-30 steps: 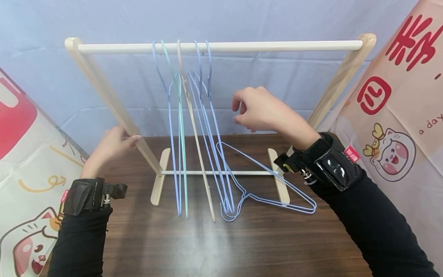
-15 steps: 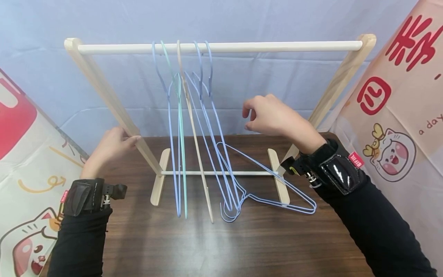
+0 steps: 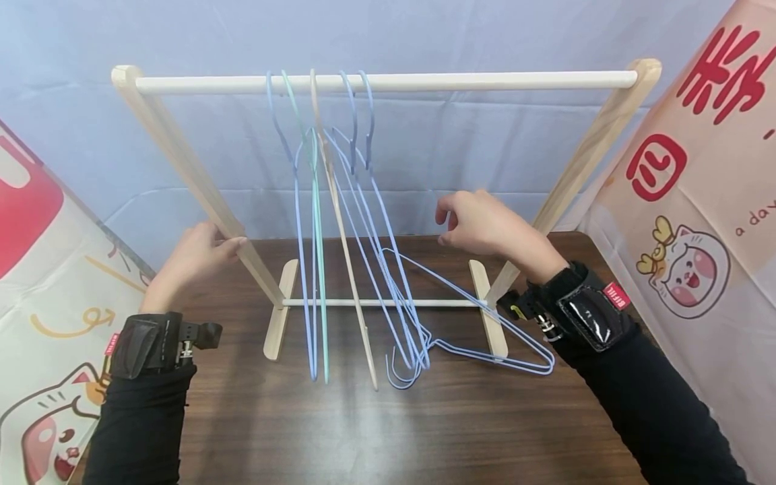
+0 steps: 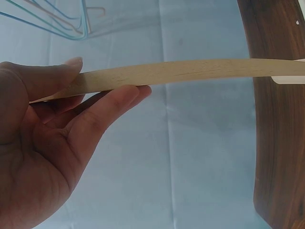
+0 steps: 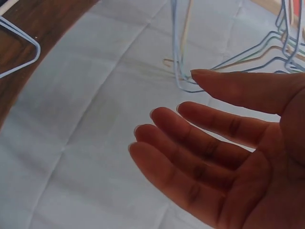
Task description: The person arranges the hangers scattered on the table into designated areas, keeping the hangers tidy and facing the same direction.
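In the head view my left hand (image 3: 197, 256) grips the left wooden post (image 3: 176, 155) of a hanger rack. The left wrist view shows its thumb on one side of the post (image 4: 181, 71) and its fingers on the other. My right hand (image 3: 485, 222) hovers in front of the rack's right half, fingers loosely bent, holding nothing. From the rack's white top bar (image 3: 485, 81) hang a blue hanger (image 3: 275, 124), a mint green hanger (image 3: 294, 101), a cream hanger (image 3: 314, 94) and two blue hangers (image 3: 369, 128) to their right.
More blue wire hangers (image 3: 548, 364) lie on the dark wooden table (image 3: 364, 438) at the rack's lower right, two hooks toward me. A white lower bar (image 3: 445, 303) joins the rack's feet. Pale blue cloth (image 3: 461, 34) hangs behind; printed panels stand at both sides.
My right hand has drawn away to the right and downward from the hangers. The two right-hand blue hangers swing, their lower ends shifting right. My left hand stays on the post.
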`<action>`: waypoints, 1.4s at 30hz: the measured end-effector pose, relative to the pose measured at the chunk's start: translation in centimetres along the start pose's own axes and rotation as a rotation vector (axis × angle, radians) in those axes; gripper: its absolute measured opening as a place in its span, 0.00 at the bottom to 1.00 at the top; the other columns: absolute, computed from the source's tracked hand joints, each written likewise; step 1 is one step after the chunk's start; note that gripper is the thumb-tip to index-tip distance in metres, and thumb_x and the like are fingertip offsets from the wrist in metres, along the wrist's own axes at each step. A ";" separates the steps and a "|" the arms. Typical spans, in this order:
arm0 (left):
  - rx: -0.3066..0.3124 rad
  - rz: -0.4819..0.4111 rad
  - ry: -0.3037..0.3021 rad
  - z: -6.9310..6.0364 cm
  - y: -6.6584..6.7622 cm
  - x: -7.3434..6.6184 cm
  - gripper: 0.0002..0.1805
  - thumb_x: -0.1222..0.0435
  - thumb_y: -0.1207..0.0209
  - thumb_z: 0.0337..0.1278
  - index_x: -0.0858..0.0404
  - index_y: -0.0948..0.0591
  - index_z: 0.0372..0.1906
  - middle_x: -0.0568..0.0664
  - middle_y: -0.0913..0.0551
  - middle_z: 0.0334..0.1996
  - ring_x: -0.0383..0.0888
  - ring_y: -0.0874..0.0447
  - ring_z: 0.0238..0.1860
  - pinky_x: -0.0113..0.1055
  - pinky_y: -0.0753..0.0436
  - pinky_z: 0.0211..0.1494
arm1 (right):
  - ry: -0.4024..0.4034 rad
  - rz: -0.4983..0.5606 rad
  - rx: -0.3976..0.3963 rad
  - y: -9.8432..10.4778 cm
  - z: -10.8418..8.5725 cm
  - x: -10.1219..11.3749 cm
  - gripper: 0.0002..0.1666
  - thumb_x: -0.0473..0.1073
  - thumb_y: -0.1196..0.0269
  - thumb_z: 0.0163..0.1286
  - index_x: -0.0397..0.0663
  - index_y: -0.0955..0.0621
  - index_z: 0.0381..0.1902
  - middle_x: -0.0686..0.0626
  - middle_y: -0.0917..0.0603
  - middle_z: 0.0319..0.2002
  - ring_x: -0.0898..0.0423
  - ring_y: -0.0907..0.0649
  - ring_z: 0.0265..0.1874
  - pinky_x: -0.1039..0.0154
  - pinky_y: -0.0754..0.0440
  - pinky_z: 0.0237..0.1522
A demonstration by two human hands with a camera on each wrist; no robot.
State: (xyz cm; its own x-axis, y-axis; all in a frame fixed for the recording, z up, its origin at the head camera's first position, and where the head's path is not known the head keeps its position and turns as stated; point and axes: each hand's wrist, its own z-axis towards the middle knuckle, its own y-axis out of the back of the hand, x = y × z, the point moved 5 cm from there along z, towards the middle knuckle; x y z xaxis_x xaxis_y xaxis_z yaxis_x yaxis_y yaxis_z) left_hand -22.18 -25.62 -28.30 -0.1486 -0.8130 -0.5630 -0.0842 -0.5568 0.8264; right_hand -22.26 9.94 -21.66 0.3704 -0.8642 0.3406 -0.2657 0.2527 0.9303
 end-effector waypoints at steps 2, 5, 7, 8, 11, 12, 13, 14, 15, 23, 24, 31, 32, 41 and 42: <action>-0.002 -0.004 -0.004 0.0 0.0 0.0 0.23 0.58 0.52 0.66 0.77 0.29 0.49 0.62 0.21 0.30 0.43 0.35 0.17 0.36 0.32 0.22 | -0.002 0.004 0.013 -0.5 0.1 -0.4 0.14 0.36 0.39 0.59 0.37 0.24 0.43 0.42 0.20 0.35 0.46 0.22 0.35 0.52 0.26 0.38; -0.006 -0.008 -0.003 0.0 0.0 0.1 0.23 0.57 0.52 0.66 0.77 0.28 0.49 0.62 0.21 0.30 0.42 0.36 0.16 0.36 0.33 0.21 | -0.001 0.008 0.022 -1.3 0.2 -1.1 0.14 0.36 0.39 0.58 0.36 0.24 0.43 0.42 0.20 0.34 0.46 0.22 0.35 0.53 0.26 0.37; -0.006 -0.007 0.004 -0.1 0.0 0.1 0.23 0.57 0.52 0.65 0.76 0.28 0.49 0.62 0.21 0.29 0.42 0.37 0.15 0.36 0.33 0.20 | 0.004 0.014 0.018 -1.8 0.3 -1.6 0.14 0.36 0.39 0.58 0.36 0.24 0.42 0.43 0.20 0.33 0.47 0.22 0.34 0.54 0.27 0.36; -0.004 -0.008 0.004 -0.1 0.0 0.1 0.23 0.57 0.52 0.66 0.76 0.28 0.49 0.62 0.21 0.30 0.42 0.37 0.15 0.36 0.33 0.20 | 0.007 0.017 0.013 -2.1 0.3 -1.8 0.14 0.36 0.38 0.57 0.36 0.24 0.42 0.43 0.20 0.32 0.47 0.23 0.33 0.54 0.27 0.36; -0.002 -0.013 0.004 -0.1 0.0 0.2 0.23 0.58 0.52 0.66 0.76 0.29 0.49 0.63 0.21 0.31 0.43 0.36 0.16 0.36 0.32 0.21 | 0.017 0.024 0.000 -2.9 0.3 -2.5 0.13 0.35 0.38 0.57 0.36 0.24 0.41 0.45 0.22 0.30 0.48 0.24 0.31 0.55 0.28 0.34; -0.001 -0.016 0.002 -0.1 0.0 0.2 0.23 0.58 0.52 0.66 0.76 0.29 0.49 0.63 0.21 0.32 0.43 0.35 0.17 0.37 0.32 0.21 | 0.021 0.024 -0.003 -3.2 0.3 -2.7 0.13 0.35 0.38 0.57 0.36 0.24 0.41 0.45 0.22 0.29 0.49 0.24 0.31 0.55 0.28 0.34; -0.001 -0.017 0.001 -0.1 0.0 0.1 0.23 0.58 0.52 0.66 0.76 0.29 0.49 0.63 0.21 0.32 0.43 0.34 0.18 0.37 0.32 0.21 | 0.024 0.025 -0.005 -3.5 0.3 -2.9 0.13 0.35 0.38 0.57 0.36 0.23 0.41 0.46 0.23 0.29 0.49 0.25 0.30 0.56 0.28 0.34; 0.000 -0.017 0.000 -0.1 0.0 0.1 0.22 0.58 0.52 0.66 0.76 0.29 0.49 0.63 0.21 0.32 0.43 0.34 0.18 0.36 0.32 0.21 | 0.028 0.025 -0.008 -3.7 0.3 -3.0 0.13 0.35 0.38 0.57 0.35 0.23 0.40 0.46 0.23 0.28 0.49 0.25 0.30 0.56 0.28 0.33; 0.000 -0.016 0.003 -0.2 0.0 0.2 0.22 0.58 0.52 0.66 0.76 0.29 0.49 0.62 0.21 0.31 0.43 0.34 0.17 0.36 0.32 0.21 | 0.031 0.027 -0.009 -4.0 0.3 -3.2 0.13 0.34 0.38 0.57 0.35 0.23 0.40 0.46 0.23 0.28 0.50 0.25 0.29 0.56 0.28 0.33; 0.000 -0.003 0.014 -0.2 -0.1 0.3 0.23 0.56 0.52 0.66 0.76 0.28 0.49 0.58 0.23 0.26 0.40 0.39 0.14 0.35 0.35 0.18 | 0.036 0.063 0.012 -6.4 0.3 -4.7 0.14 0.33 0.38 0.57 0.34 0.23 0.42 0.46 0.22 0.30 0.50 0.24 0.31 0.56 0.27 0.34; -0.003 0.001 0.011 -0.1 -0.1 0.3 0.24 0.56 0.52 0.66 0.76 0.28 0.49 0.58 0.23 0.26 0.41 0.39 0.14 0.36 0.35 0.18 | 0.039 0.064 0.011 -6.7 0.3 -4.9 0.14 0.34 0.38 0.56 0.34 0.23 0.41 0.46 0.22 0.29 0.51 0.24 0.30 0.57 0.27 0.34; -0.008 -0.002 0.002 -0.2 -0.1 0.2 0.22 0.57 0.52 0.65 0.76 0.28 0.49 0.61 0.22 0.28 0.41 0.38 0.15 0.36 0.34 0.19 | 0.065 0.106 0.038 -9.2 0.6 -6.4 0.10 0.34 0.37 0.56 0.36 0.22 0.37 0.49 0.23 0.25 0.54 0.25 0.27 0.60 0.27 0.31; -0.009 0.002 0.004 -0.2 0.0 0.2 0.22 0.58 0.52 0.65 0.75 0.28 0.48 0.59 0.23 0.26 0.41 0.38 0.14 0.35 0.35 0.18 | 0.066 0.113 0.044 -9.6 0.6 -6.6 0.10 0.34 0.37 0.56 0.36 0.22 0.36 0.49 0.24 0.25 0.54 0.25 0.26 0.60 0.28 0.31; 0.005 -0.009 0.003 -0.1 0.0 0.1 0.23 0.56 0.52 0.66 0.75 0.29 0.50 0.56 0.25 0.24 0.39 0.40 0.13 0.35 0.36 0.16 | 0.081 0.158 0.078 -13.1 1.0 -8.1 0.10 0.33 0.36 0.52 0.36 0.22 0.34 0.51 0.25 0.22 0.56 0.26 0.23 0.62 0.29 0.29; 0.003 -0.007 0.003 -0.1 0.0 0.1 0.23 0.56 0.52 0.66 0.75 0.29 0.50 0.57 0.24 0.24 0.40 0.39 0.13 0.35 0.35 0.17 | 0.078 0.164 0.086 -13.5 1.0 -8.2 0.10 0.33 0.36 0.52 0.37 0.22 0.34 0.51 0.25 0.22 0.56 0.26 0.23 0.62 0.29 0.28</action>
State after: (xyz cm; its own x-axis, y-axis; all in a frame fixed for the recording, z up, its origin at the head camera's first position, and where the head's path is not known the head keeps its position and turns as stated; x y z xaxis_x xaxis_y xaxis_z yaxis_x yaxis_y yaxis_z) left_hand -22.10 -25.72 -28.34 -0.1453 -0.8097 -0.5685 -0.0885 -0.5617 0.8226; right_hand -22.63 13.16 -37.17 0.3830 -0.7774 0.4989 -0.4018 0.3461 0.8478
